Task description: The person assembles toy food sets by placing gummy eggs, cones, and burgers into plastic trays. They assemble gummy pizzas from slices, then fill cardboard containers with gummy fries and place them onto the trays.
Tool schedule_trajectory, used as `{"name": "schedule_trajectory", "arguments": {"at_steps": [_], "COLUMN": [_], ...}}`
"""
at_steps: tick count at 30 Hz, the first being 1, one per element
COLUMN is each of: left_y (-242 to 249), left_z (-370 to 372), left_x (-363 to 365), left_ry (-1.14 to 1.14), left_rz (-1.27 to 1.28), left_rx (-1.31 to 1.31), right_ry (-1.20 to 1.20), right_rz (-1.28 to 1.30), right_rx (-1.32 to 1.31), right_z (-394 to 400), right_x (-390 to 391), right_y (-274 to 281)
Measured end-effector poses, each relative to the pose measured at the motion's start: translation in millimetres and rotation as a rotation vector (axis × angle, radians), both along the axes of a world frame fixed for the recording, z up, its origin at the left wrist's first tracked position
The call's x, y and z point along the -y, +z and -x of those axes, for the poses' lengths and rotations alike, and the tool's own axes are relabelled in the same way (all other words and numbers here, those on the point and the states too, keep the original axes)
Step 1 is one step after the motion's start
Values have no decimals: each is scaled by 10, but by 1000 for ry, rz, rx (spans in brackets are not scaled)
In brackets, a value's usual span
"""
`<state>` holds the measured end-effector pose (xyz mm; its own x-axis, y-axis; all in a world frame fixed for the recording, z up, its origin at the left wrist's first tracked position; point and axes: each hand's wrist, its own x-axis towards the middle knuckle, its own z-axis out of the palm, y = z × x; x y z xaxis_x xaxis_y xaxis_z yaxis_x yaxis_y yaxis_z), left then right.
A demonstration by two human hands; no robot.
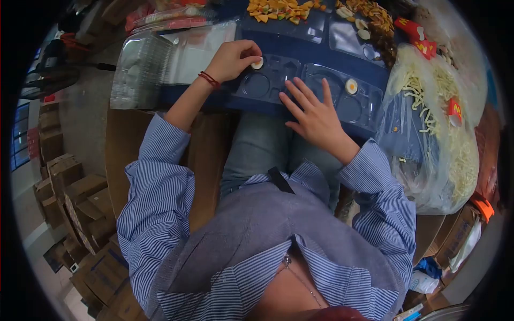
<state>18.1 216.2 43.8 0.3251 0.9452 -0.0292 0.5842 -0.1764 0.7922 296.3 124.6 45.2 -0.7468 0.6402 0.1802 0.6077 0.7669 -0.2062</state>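
Left hand [234,59]: my fingers are pinched shut on a small round white-and-yellow toy fried egg [258,64], held at the upper edge of the clear moulded plastic tray [270,85] that lies on the blue table [348,61].

Right hand [316,115]: it lies flat and open, fingers spread, pressing the near rim of the same tray; it grips nothing.

Second egg: another toy fried egg [351,86] already sits in a round pocket to the right, well apart from the one I hold.

Risk, slip: the egg is pinched only at my fingertips, so I judge it could pop loose and skid over the smooth plastic into the wrong pocket.

Risk, tray shift: the tray looks light; if my flat hand lifts, a push from my left could slide it toward my lap, since its near edge seems to overhang the table edge.

Risk, clutter: the clear bag of pale toy noodles [439,123] bulges just beside the tray's right end, and a nudge from my striped sleeve [380,187] could tip pieces out.

Edges: the stack of empty clear trays [142,67] lies just beside my left wrist; heaps of coloured toy food pieces [278,9] line the far side.

Open room: the empty pockets between my hands are free; beyond the tray there is little bare table.
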Motion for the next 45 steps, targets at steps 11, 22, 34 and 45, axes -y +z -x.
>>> {"name": "schedule_trajectory", "arguments": {"at_steps": [11, 22, 34, 45], "left_y": [-80, -44, 212, 542], "left_z": [-175, -271, -426, -2084], "left_x": [134, 132, 127, -22], "left_ry": [-116, -244, -154, -203], "left_rz": [-801, -911, -676, 120], "left_rx": [-419, -588, -542, 529], "right_ry": [30, -232, -332, -384], "right_rz": [-17, -97, -265, 913], "right_rx": [-192, -46, 202, -1154], "right_z": [-444, -1899, -1999, -1515], "right_x": [-482, -1935, -2193, -987], "right_y": [228, -103, -379, 380]}}
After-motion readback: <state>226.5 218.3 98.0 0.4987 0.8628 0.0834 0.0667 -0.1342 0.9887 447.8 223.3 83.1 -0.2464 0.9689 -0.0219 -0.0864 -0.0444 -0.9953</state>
